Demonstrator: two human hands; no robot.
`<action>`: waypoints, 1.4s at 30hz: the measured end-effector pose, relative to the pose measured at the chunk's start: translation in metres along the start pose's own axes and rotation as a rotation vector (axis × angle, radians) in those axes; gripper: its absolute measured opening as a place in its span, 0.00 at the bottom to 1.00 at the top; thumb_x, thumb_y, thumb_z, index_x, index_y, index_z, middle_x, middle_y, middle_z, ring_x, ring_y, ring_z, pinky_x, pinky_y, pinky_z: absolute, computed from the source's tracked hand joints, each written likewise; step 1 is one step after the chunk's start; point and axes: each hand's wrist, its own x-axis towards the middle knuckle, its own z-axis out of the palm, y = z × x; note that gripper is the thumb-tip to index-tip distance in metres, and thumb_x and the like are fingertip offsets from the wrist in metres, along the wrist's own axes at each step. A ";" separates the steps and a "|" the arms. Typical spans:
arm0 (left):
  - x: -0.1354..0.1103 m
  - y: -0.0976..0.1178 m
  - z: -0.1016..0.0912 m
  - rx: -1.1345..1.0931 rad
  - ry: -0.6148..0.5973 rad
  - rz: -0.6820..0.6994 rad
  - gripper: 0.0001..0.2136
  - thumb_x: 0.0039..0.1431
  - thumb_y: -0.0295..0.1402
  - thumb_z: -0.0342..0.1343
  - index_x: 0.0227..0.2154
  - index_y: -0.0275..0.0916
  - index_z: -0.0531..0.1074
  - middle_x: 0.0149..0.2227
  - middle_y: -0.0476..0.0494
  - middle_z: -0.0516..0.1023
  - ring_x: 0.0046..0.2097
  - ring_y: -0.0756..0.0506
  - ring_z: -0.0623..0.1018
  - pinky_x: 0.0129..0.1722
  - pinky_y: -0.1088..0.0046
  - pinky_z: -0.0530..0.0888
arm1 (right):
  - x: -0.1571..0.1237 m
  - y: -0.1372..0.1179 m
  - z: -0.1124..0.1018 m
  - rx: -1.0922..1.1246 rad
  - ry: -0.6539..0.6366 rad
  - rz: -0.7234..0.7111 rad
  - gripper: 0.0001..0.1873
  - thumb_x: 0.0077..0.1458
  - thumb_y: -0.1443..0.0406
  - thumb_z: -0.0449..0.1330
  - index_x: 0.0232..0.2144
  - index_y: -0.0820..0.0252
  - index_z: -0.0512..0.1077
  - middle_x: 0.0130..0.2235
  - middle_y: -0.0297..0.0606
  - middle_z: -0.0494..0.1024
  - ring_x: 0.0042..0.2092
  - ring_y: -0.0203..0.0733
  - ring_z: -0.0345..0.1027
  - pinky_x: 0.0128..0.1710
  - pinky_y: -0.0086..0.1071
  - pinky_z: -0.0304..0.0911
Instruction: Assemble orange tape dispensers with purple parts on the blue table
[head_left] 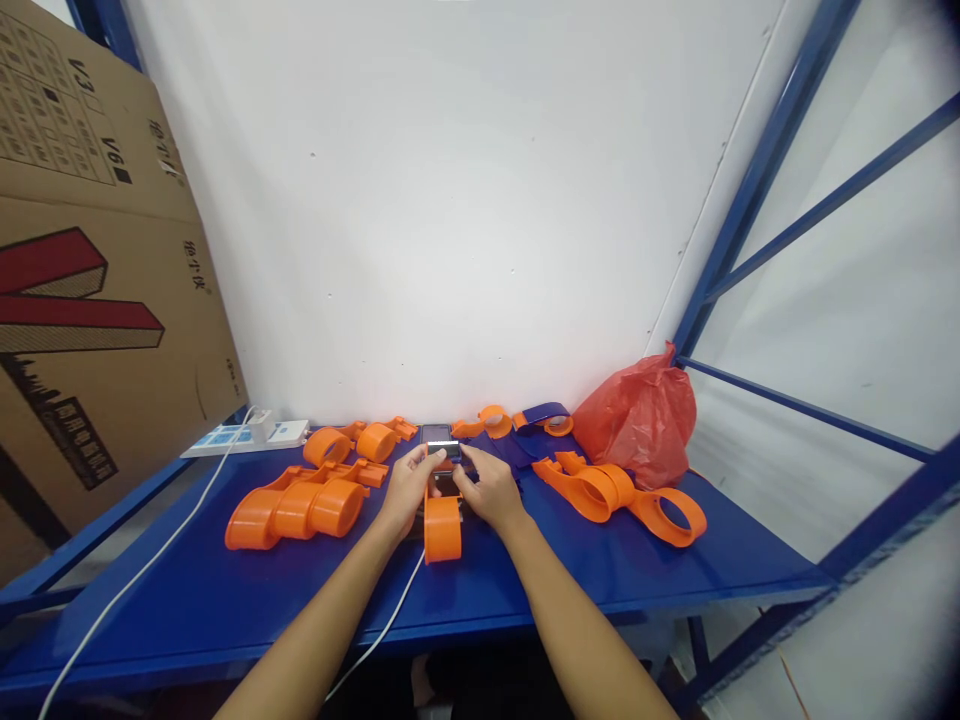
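In the middle of the blue table, both hands grip one orange tape dispenser (442,530), its round hub toward me. My left hand (409,485) is closed around the left side of its head, thumb on top. From the other side, my right hand (489,487) closes on the same head. A toothed strip (442,446) shows at the far end, between my fingertips. Just beyond lies a dark flat device or box (436,433), whose kind I cannot make out. Dark blue pieces (514,450) lie partly hidden behind my right hand.
Several orange dispensers (296,508) lie left, others (600,490) right. One dispenser with a blue part (544,418) rests at the back. A red plastic bag (637,420) stands back right. A large carton (112,270) and power strip (289,433) are left; a white cable (142,570) crosses the table.
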 end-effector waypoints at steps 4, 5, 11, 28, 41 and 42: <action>-0.002 0.003 -0.002 0.000 0.005 0.006 0.16 0.51 0.45 0.68 0.33 0.37 0.76 0.19 0.54 0.71 0.17 0.53 0.65 0.19 0.77 0.65 | 0.003 -0.004 -0.004 0.049 -0.004 0.007 0.16 0.66 0.65 0.52 0.50 0.63 0.76 0.41 0.47 0.84 0.42 0.47 0.79 0.46 0.39 0.75; -0.002 0.005 -0.002 -0.019 -0.011 0.003 0.16 0.52 0.45 0.68 0.33 0.37 0.76 0.18 0.54 0.69 0.16 0.53 0.64 0.18 0.78 0.63 | 0.004 -0.005 -0.006 0.074 0.008 0.035 0.16 0.67 0.65 0.51 0.48 0.62 0.76 0.41 0.46 0.84 0.42 0.46 0.79 0.46 0.38 0.75; -0.006 0.012 0.001 -0.088 -0.045 -0.015 0.18 0.51 0.47 0.68 0.32 0.37 0.75 0.15 0.55 0.66 0.15 0.54 0.63 0.17 0.78 0.60 | 0.010 -0.008 -0.015 0.081 0.061 0.182 0.15 0.66 0.65 0.51 0.42 0.59 0.77 0.39 0.43 0.82 0.41 0.45 0.77 0.44 0.34 0.71; -0.008 0.013 0.006 -0.129 0.062 -0.086 0.17 0.47 0.44 0.69 0.32 0.39 0.73 0.19 0.54 0.72 0.15 0.53 0.65 0.16 0.78 0.61 | 0.001 0.038 -0.063 -0.466 -0.209 0.924 0.10 0.53 0.69 0.57 0.25 0.59 0.78 0.29 0.47 0.79 0.34 0.49 0.75 0.31 0.33 0.60; -0.002 0.001 0.002 -0.017 0.036 -0.034 0.17 0.48 0.46 0.70 0.32 0.38 0.76 0.24 0.52 0.75 0.16 0.55 0.66 0.18 0.78 0.63 | 0.005 0.018 -0.050 -0.166 0.062 0.426 0.13 0.60 0.66 0.55 0.40 0.57 0.79 0.39 0.42 0.82 0.44 0.48 0.74 0.47 0.39 0.69; -0.001 0.000 0.001 0.001 0.033 -0.027 0.17 0.48 0.46 0.70 0.33 0.37 0.76 0.24 0.52 0.75 0.16 0.55 0.66 0.18 0.77 0.63 | 0.005 0.013 -0.046 -0.087 0.055 0.308 0.14 0.61 0.66 0.55 0.45 0.57 0.79 0.43 0.42 0.82 0.46 0.48 0.74 0.51 0.40 0.69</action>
